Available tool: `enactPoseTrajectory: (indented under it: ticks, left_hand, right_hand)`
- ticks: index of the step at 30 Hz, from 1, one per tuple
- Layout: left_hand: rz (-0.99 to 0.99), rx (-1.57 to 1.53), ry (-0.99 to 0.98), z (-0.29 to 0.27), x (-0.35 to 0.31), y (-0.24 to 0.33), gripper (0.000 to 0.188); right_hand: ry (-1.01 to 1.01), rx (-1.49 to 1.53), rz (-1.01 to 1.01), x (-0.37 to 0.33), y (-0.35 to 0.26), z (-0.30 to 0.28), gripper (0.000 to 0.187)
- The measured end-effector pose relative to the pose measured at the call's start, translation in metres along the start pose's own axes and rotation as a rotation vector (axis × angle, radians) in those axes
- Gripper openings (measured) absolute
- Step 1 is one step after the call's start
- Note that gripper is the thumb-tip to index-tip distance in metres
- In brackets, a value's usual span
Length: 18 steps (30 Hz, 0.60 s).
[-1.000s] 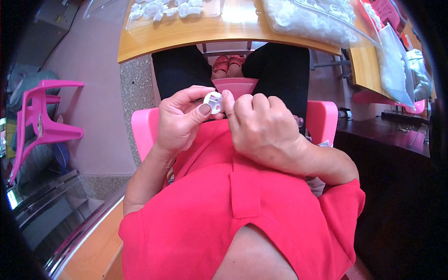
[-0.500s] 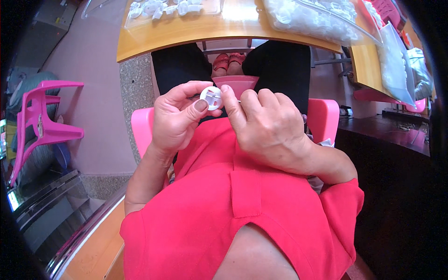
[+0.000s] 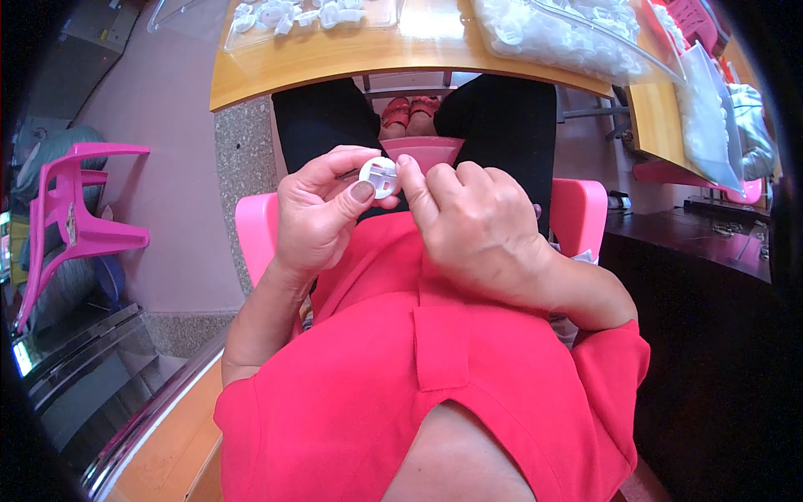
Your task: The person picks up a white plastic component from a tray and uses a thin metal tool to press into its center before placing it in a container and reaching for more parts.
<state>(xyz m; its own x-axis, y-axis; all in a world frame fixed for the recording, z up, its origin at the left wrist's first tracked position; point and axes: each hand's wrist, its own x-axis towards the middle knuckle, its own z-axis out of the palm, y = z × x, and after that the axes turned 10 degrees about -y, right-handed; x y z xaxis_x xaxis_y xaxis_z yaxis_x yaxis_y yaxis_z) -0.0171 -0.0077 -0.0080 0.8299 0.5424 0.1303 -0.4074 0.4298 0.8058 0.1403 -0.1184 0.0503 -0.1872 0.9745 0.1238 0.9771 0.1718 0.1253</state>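
Table point(image 3: 322, 65) spans the far side. Nearer, left hand point(image 3: 318, 209) pinches disc point(image 3: 381, 178) by its rim, apparently leaving its face accessible to right hand point(image 3: 481, 209); right grip: curled, contents hidden.

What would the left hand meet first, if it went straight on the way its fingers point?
Probably the right hand: its index finger is beside the white disc in the left hand; depth is unclear.
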Motion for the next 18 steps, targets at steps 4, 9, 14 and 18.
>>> enactPoseTrajectory:
  ticks: [4, 9, 14, 18]
  left_hand:
    - [-0.008, -0.027, -0.019, 0.0009, 0.0014, 0.0064, 0.032]
    - [-0.025, -0.02, -0.02, 0.0011, 0.0014, 0.0066, 0.032]
    - [-0.026, -0.042, -0.006, 0.0004, 0.0006, 0.0068, 0.032]
    - [-0.031, -0.048, -0.023, -0.0008, 0.001, 0.0059, 0.032]
  right_hand:
    - [0.013, 0.063, -0.005, -0.0014, 0.0063, -0.008, 0.037]
    - [0.027, 0.029, 0.011, -0.002, 0.0051, -0.0083, 0.035]
    - [0.033, 0.021, 0.008, -0.0012, 0.0027, -0.0068, 0.037]
    - [0.042, 0.019, 0.018, -0.0019, 0.0017, -0.0049, 0.042]
